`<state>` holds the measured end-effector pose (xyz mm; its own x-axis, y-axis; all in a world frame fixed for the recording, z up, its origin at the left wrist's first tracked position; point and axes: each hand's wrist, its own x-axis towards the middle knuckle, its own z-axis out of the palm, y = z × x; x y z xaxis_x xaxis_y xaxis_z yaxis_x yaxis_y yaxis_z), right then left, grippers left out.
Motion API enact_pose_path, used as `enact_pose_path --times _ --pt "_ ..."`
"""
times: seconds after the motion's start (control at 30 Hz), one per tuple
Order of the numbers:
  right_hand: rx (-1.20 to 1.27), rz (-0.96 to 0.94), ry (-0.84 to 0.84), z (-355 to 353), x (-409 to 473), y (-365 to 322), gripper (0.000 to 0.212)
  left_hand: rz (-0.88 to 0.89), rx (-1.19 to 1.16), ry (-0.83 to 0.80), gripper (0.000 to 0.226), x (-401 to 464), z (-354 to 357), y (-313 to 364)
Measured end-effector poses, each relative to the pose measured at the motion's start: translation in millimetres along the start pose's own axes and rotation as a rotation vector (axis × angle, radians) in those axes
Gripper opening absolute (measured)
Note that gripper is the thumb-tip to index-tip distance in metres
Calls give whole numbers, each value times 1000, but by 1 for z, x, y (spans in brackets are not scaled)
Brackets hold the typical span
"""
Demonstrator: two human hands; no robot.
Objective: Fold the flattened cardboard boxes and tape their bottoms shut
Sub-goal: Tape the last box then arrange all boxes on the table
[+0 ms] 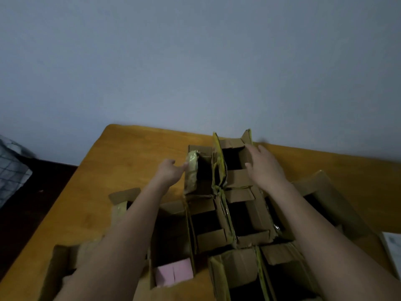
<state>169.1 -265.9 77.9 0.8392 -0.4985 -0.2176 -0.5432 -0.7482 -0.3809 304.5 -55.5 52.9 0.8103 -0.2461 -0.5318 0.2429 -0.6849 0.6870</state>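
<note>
Cardboard boxes (227, 216) crowd the wooden surface (130, 153), light, bendy, open tops up.
Left hand (168, 170) touches the far left box's taped flap (192, 170), grip relaxed; right hand (263, 162) rests flat, released, on its neighbour's wall. I'd grab walls, not floppy flaps.

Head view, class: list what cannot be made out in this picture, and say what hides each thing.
- Box bottoms: inside the open boxes all is dark shadow, so any tape there cannot be seen.
- Left hand: its fingertips blur against a taped flap; its grip is unclear.
- White paper: cut off by the right edge, print too small to read.
- Near boxes: cut off by the bottom edge and crossed by both forearms.
</note>
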Motion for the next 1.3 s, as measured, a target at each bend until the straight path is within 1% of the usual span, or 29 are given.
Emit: enact_pose_path --times 0.07,0.17,0.23,0.33,0.43,0.5,0.6,0.7,0.73,0.77,0.83,0.87,0.93,1.0,1.07,1.13,1.23,1.3 --pt "81 -90 81 -10 -18 -16 56 20 65 126 61 -17 -17 -7" --pt "232 -187 59 -14 -55 -49 51 29 137 325 50 -55 -45 -29" --pt "332 -249 5 -8 -84 -71 49 45 123 454 47 -87 -62 -49" --pt "452 -316 -132 14 -127 -99 47 56 180 630 43 -140 -84 -86" --pt "521 -359 -268 48 -164 -121 45 -21 171 735 46 -184 -101 -128" --pt "534 -364 -313 74 -188 -132 43 -103 156 750 50 -206 -108 -159" --pt "534 -353 -355 111 -221 -143 43 -217 127 671 59 -223 -115 -198" --pt "490 -344 -367 142 -233 -155 51 -234 81 552 67 -217 -120 -220" --pt "473 -332 -372 151 -234 -160 55 -231 93 506 66 -212 -121 -223" --pt "451 -324 -374 160 -235 -164 58 -224 120 464 59 -206 -122 -226" --pt "408 -314 -359 175 -235 -171 60 -211 169 428 26 -198 -122 -233" --pt "406 -297 -345 180 -235 -173 57 -209 184 435 23 -193 -122 -237" --pt "468 -216 -337 187 -231 -176 43 -217 193 471 29 -186 -124 -244" --pt "483 -131 -334 190 -227 -180 33 -230 181 524 29 -181 -128 -246" --pt "437 -81 -361 190 -230 -178 37 -241 171 577 23 -180 -131 -245" --pt "408 -140 -343 187 -236 -174 40 -244 149 617 19 -182 -135 -242" --pt "433 -180 -250 178 -247 -166 39 -242 124 651 16 -187 -141 -236" --pt "444 -140 -185 172 -247 -158 37 -237 76 678 16 -188 -145 -232"
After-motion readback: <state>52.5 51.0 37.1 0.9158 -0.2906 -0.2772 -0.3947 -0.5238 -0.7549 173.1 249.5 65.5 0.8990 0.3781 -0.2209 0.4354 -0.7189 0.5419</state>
